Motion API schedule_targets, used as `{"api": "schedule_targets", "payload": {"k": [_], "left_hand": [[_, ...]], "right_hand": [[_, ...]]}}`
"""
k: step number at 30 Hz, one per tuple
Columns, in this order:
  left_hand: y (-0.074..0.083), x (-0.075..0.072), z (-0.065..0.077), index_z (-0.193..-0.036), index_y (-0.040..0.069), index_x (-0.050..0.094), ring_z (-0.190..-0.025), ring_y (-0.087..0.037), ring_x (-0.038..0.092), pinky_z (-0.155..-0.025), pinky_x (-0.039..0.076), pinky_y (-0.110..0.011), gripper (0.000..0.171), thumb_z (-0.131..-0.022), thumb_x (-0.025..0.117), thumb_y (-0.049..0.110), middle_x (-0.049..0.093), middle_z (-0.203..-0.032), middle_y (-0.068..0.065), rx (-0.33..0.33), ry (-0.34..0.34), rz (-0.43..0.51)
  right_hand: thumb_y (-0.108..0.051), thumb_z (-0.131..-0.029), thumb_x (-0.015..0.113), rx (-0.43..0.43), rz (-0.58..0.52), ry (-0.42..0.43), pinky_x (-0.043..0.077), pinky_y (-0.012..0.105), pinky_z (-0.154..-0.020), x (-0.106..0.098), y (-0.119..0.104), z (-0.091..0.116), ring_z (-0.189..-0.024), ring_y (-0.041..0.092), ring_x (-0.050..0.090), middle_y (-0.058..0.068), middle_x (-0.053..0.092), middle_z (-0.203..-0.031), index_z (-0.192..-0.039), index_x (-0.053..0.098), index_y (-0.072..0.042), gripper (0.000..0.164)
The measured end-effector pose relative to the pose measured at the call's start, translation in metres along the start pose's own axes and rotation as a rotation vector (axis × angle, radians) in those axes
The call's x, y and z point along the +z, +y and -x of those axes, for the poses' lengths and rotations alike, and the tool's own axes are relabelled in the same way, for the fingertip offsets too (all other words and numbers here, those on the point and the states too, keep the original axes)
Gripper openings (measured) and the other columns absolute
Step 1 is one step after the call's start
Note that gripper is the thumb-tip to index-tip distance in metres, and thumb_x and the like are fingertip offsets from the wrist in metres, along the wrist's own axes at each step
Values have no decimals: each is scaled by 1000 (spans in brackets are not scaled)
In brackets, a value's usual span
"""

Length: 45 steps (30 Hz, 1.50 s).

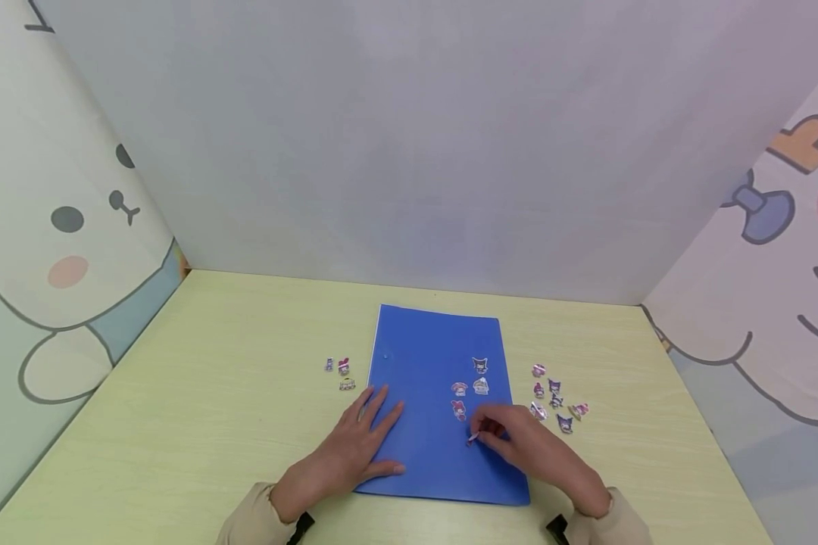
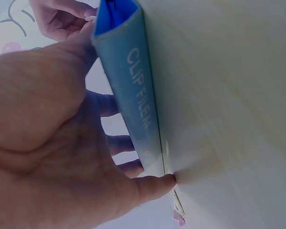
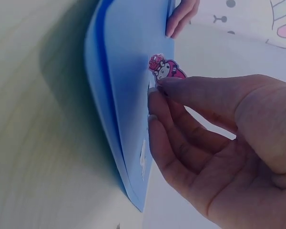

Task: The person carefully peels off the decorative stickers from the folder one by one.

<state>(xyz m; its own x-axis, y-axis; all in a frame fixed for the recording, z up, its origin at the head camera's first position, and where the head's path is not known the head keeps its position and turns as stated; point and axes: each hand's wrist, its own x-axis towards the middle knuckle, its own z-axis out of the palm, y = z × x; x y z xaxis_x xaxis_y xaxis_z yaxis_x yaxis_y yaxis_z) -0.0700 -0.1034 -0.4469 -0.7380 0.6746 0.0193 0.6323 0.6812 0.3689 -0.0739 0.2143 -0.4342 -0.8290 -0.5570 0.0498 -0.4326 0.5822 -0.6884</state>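
A blue clip file folder (image 1: 423,454) lies closed on the table, its labelled spine (image 2: 133,90) facing left. My left hand (image 1: 351,446) rests with spread fingers over the folder's left edge. Between thumb and forefinger, my right hand (image 1: 514,439) pinches a small pink cartoon sticker (image 3: 168,70), held close over the folder's lower right part. On the cover just beyond that hand are several stickers: a dark-eared one (image 1: 480,365), a white one (image 1: 481,386), a pink-and-white one (image 1: 459,389) and a red-hooded one (image 1: 458,410).
Several loose stickers (image 1: 556,401) lie on the pale wooden table (image 1: 245,378) to the right of the folder. Three more, one of them a red-eared sticker (image 1: 344,366), lie to its left. A plain pale wall (image 1: 409,151) stands behind, with cartoon-printed panels at both sides.
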Motion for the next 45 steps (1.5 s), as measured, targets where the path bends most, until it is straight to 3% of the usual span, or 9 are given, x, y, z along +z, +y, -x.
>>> {"api": "schedule_targets", "payload": {"k": [15,28,37,45], "left_hand": [[2,-3,-1,-153,-2,43,-145,-54,28,-111,34,-64,82,-97,63,54,31,-159,-32,-1,-2,2],[1,-1,-1,-153,-2,43,-145,-54,29,-110,35,-64,83,-97,63,55,31,-158,-32,8,12,-9],[0,0,-1,-153,-2,44,-145,-54,28,-112,34,-64,81,-97,64,53,31,-159,-31,1,14,10],[0,0,0,-153,-1,44,-145,-54,29,-111,34,-64,82,-97,63,54,32,-158,-31,-3,11,3]], "right_hand": [[-6,-98,69,9,-20,20,56,25,-73,-10,7,2,-81,4,60,-1,68,-94,-101,66,-12,7],[-4,-97,70,57,35,75,57,26,-73,-21,19,3,-81,6,61,-2,68,-93,-100,67,-10,7],[-1,-95,72,24,52,138,57,26,-71,-27,30,7,-81,8,62,5,69,-94,-100,67,-7,9],[3,-93,72,-14,98,204,55,25,-67,-36,39,10,-76,6,60,-2,69,-91,-99,70,-5,10]]}}
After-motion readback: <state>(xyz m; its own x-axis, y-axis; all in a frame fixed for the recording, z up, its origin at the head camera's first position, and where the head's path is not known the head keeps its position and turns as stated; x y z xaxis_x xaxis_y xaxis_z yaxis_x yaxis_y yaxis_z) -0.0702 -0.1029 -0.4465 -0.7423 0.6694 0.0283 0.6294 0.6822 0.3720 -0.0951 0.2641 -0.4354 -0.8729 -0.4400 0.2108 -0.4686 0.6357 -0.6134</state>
